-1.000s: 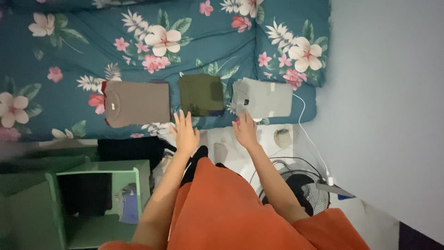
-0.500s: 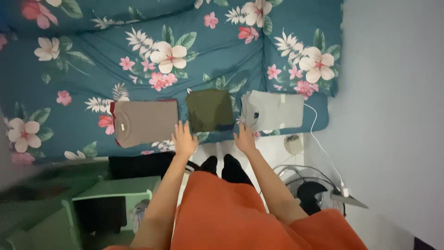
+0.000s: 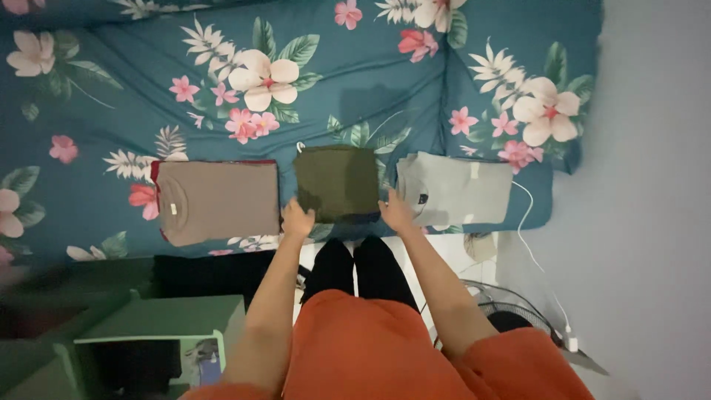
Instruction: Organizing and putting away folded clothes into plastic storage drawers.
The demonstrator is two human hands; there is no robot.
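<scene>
- Far left, low: green box [image 3: 159, 337] w/ dark cloth inside is seen on the floor; black fabric [image 3: 200, 270] lies betw. it and the bed edge.
- Floral teal bedcover [image 3: 355, 81] is spread across the top; three folded garments are laid in a row along its near edge.
- Brown folded shirt [image 3: 216, 200] is placed leftmost, red trim at its left side; apart from both hands, just left of the left hand.
- Left hand [image 3: 297, 220] is set at the near-left corner of the olive folded garment [image 3: 337, 182]; fingers curled onto its edge, though whether cloth is pinched can't be told.
- Olive garment sits in the middle of the row, flat on the cover, betw. brown and grey pieces.
- Right hand [image 3: 396, 212] is held at the olive piece's near-right corner, also touching the grey folded shirt [image 3: 455, 190] beside it; fingers held together, grip not clear.
- White cable [image 3: 529, 244] is run from the bed down past a floor fan [image 3: 511, 318] at right; orange clothing fills the bottom centre.
</scene>
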